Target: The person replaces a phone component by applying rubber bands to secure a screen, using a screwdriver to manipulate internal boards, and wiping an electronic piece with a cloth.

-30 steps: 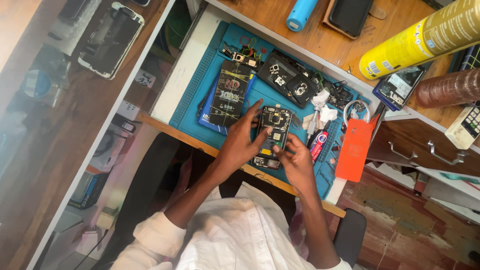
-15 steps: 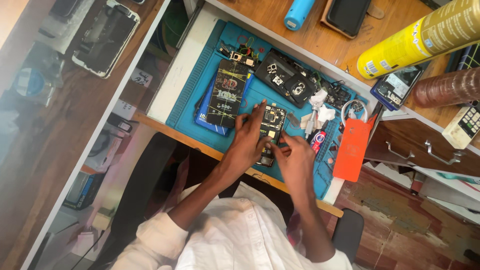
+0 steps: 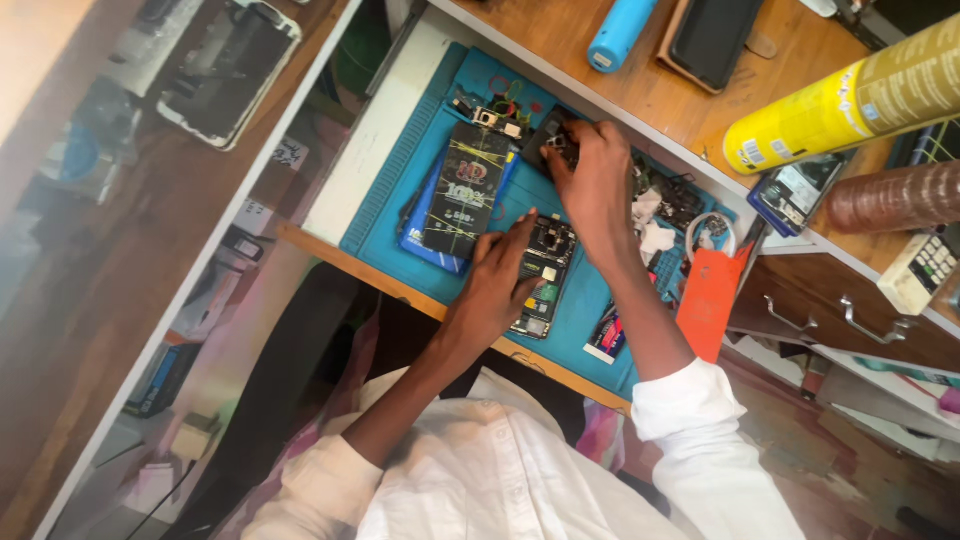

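Far left: bare phone frame [image 3: 222,68], lying on the glass counter, well apart from both hands.
Mat: blue work mat [image 3: 400,170] on the white bench, bearing all the small parts.
Left of the hands: cracked black phone screen [image 3: 466,190], flat on the mat atop a blue packet, just beside the left hand.
Left hand [image 3: 497,290]: pressed down on the near left edge of the opened phone, fingers spread flat and gripping nothing, steadying only.
Centre: opened phone [image 3: 541,280], circuit side up, lying on the mat between the two forearms.
Right hand [image 3: 592,185]: stretched to the far part of the mat, fingers curled down onto a small dark part [image 3: 552,140]; whether pinched or merely touched, cannot tell.
Right of the hands: white tissue scraps [image 3: 650,225], then an orange card [image 3: 708,300] hanging over the mat's near right edge.
Far shelf: blue cylinder [image 3: 618,32], black phone case [image 3: 716,40].
Far right: yellow spray can [image 3: 840,105] lying on its side, brown tape roll [image 3: 890,198].
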